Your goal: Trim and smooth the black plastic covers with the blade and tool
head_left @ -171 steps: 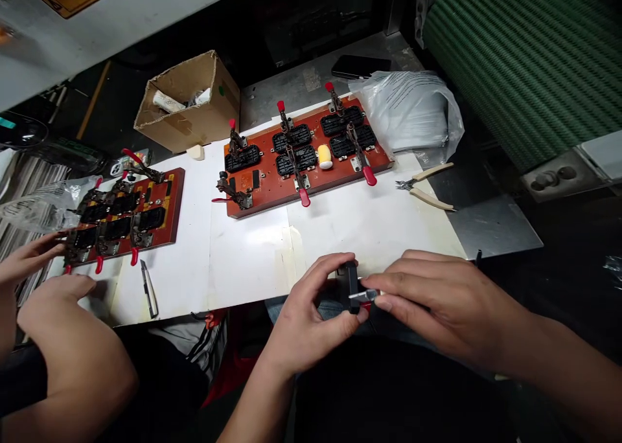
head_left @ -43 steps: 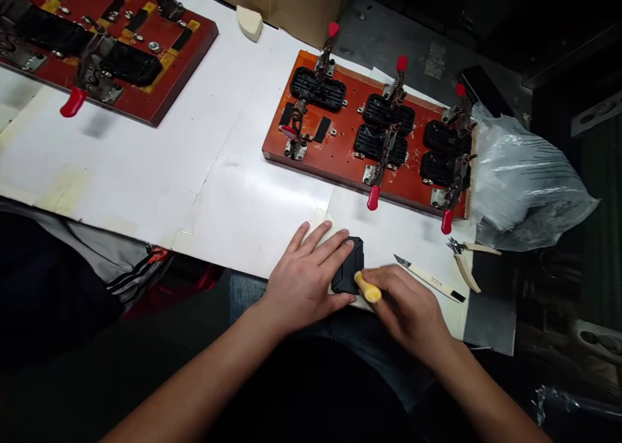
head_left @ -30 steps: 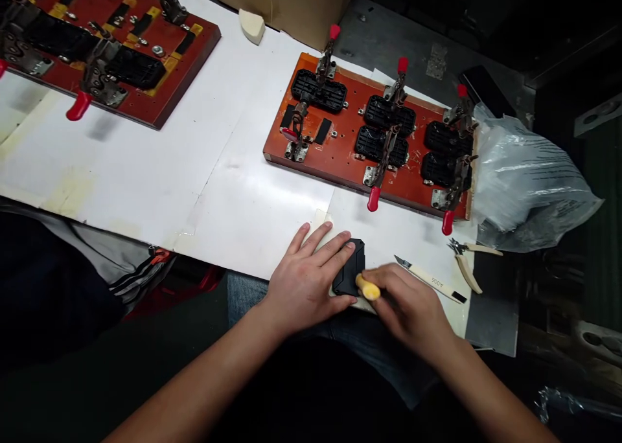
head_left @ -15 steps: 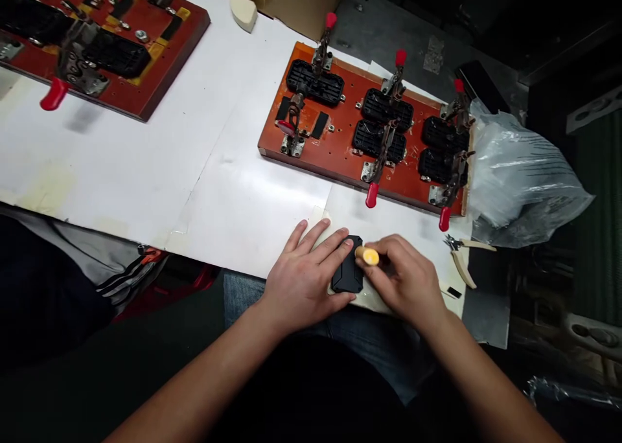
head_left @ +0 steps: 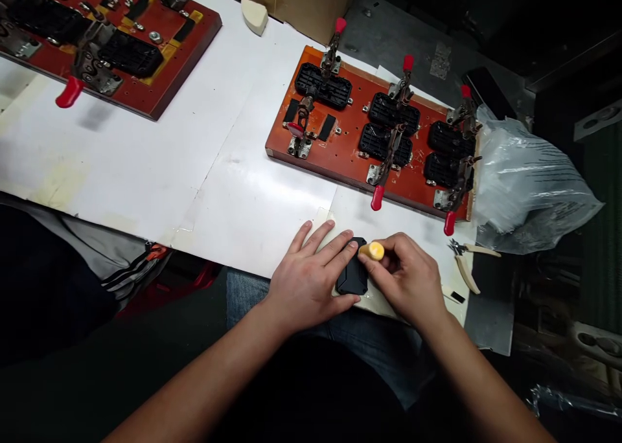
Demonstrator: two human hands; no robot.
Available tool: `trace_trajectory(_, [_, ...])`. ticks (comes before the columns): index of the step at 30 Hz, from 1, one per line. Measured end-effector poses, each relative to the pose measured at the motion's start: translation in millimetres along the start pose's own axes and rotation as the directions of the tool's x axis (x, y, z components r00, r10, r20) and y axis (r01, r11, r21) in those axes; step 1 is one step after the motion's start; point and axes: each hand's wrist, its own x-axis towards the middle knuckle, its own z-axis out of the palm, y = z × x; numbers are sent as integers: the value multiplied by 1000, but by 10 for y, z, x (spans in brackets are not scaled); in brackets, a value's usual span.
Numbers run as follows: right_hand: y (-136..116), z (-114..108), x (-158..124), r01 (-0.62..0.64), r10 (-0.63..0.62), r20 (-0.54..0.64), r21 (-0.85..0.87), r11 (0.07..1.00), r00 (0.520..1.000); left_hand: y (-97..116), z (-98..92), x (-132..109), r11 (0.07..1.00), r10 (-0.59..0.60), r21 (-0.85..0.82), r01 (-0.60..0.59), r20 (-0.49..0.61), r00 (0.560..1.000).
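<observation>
Near the table's front edge lies a black rectangular part (head_left: 353,276) on a pale pad. My left hand (head_left: 315,274) rests flat with fingers spread, its fingertips and thumb on the part's left side. My right hand (head_left: 408,271) is closed around a short yellowish handle (head_left: 372,251), held by the thumb and fingers over the part's right edge. Whatever is at the handle's lower end is hidden. Beyond the hands, an orange-brown fixture board (head_left: 350,161) carries several black parts under red-tipped toggle clamps.
Pliers (head_left: 466,261) with cream handles lie right of my right hand, near a small black piece (head_left: 457,297). A plastic bag (head_left: 534,177) sits at the right. Another clamp board (head_left: 184,61), a cream block (head_left: 254,17) and a cardboard box (head_left: 301,2) are farther back.
The view has shifted slightly, so the boards appear a little farther right. The handle has tilted slightly in my right hand; my left hand stays flat on the black part.
</observation>
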Motion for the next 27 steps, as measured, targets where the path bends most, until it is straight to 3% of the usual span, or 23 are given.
trace_trajectory(2, [2, -8, 3, 4, -4, 34, 19, 1000, 999, -3, 3, -1, 1000, 7, 1, -7, 1, 1000])
trace_trajectory(6, [3, -27, 0, 8, -8, -11, -23, 1000, 1000, -7, 3, -5, 1000, 18, 5, -18, 0, 1000])
trace_trajectory(10, [0, -32, 12, 48, -49, 76, 12, 999, 996, -6, -1, -9, 1000, 20, 7, -20, 5, 1000])
trace_trajectory(14, [21, -48, -51, 25, -25, 14, -29, 999, 1000, -5, -4, -11, 1000, 8, 24, -9, 4, 1000])
trace_trajectory(19, [52, -77, -206, 29, -35, 120, 54, 998, 992, -3, -8, -10, 1000, 23, 3, -23, 9, 1000])
trace_trajectory(24, [112, -96, -136, 88, -90, 57, 24, 996, 994, 1, -13, 10, 1000, 9, 23, -9, -3, 1000])
trace_trajectory(27, [141, -130, -186, 99, -107, 136, 65, 993, 985, 1, -15, 10, 1000, 16, 12, -16, 3, 1000])
